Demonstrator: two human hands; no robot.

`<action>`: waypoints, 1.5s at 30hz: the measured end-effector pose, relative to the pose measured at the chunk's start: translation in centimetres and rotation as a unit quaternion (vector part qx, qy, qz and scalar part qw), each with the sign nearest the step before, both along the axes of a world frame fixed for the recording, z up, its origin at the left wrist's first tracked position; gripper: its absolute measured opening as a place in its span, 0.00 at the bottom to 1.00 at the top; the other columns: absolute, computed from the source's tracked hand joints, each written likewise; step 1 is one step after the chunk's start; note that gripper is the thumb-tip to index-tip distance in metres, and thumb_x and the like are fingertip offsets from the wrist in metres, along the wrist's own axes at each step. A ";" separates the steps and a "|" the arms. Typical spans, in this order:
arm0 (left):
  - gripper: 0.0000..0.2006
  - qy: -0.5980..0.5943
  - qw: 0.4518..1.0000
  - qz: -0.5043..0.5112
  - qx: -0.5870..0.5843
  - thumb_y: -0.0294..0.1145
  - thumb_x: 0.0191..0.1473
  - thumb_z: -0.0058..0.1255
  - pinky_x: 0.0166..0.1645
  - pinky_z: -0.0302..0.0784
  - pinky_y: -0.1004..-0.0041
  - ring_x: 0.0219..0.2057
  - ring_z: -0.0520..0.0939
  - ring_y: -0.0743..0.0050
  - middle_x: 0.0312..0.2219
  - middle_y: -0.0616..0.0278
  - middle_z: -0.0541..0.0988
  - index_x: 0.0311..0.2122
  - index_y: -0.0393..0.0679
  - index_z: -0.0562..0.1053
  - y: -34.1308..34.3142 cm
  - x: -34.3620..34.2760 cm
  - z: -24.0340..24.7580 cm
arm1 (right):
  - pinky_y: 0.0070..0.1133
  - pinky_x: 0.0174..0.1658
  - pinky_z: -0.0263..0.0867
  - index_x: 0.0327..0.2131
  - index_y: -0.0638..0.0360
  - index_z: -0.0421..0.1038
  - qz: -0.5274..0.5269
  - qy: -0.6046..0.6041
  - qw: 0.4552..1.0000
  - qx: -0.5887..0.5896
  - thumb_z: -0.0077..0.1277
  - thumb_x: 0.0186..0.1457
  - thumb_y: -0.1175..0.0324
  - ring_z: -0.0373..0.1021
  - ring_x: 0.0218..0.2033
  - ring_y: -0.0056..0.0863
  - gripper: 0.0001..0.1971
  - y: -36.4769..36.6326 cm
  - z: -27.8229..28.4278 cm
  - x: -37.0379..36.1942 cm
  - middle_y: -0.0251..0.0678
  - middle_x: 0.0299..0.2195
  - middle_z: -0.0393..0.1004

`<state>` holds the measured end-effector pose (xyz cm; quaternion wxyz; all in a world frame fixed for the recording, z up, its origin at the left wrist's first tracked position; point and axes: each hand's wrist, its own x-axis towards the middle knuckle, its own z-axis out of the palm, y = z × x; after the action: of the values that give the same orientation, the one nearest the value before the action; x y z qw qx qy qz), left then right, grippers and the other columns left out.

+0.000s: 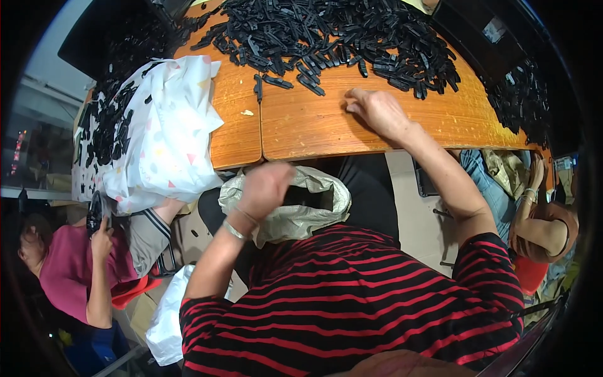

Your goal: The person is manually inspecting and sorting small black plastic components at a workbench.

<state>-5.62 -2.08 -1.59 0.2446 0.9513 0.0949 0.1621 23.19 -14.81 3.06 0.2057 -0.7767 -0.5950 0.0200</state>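
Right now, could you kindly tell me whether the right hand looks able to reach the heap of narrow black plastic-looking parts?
Probably yes: the right hand is just short of the heap, with only orange-brown wooden tabletop showing between them.

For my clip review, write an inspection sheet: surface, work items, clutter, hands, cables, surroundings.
Surface: brown wooden table with a seam running front to back.
Work items: many small black parts heaped at the far side; open pale sack at the person's lap.
Clutter: white patterned plastic bag at left; small pale scrap.
Hands: left hand blurred over the sack; right hand near the heap, fingers bent; grasp unclear for both.
Cables: nothing seen.
Surroundings: one co-worker at left, another person at right.
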 end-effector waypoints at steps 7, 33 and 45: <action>0.14 -0.066 0.974 0.126 0.176 0.19 0.44 0.52 0.38 0.74 0.64 0.37 0.76 0.53 0.31 0.55 0.73 0.39 0.43 0.74 9.1 7.1 6.1 | 0.34 0.33 0.68 0.35 0.59 0.71 0.054 0.031 0.998 -0.004 0.55 0.51 0.64 0.74 0.31 0.45 0.10 -0.3 -0.3 -1.2 0.43 0.26 0.77; 0.10 -0.187 0.767 0.126 -0.601 0.23 0.54 0.53 0.32 0.77 0.84 0.28 0.80 0.80 0.33 0.63 0.79 0.42 0.37 0.73 5.3 4.4 4.2 | 0.19 0.29 0.67 0.39 0.64 0.74 0.001 0.245 0.951 0.189 0.56 0.52 0.71 0.69 0.24 0.23 0.11 2.8 0.8 -10.3 0.36 0.30 0.72; 0.11 -0.283 0.750 0.100 -0.589 0.21 0.55 0.51 0.38 0.75 0.83 0.35 0.77 0.82 0.38 0.62 0.77 0.45 0.36 0.70 0.7 5.4 5.1 | 0.16 0.24 0.64 0.36 0.61 0.76 -0.002 0.262 0.933 0.246 0.60 0.46 0.77 0.67 0.20 0.18 0.11 3.4 1.9 -11.3 0.33 0.27 0.70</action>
<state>-0.18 -1.37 3.54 0.7542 0.5144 0.1924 0.3599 11.85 -11.37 4.96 0.5388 -0.6703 -0.5047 0.0760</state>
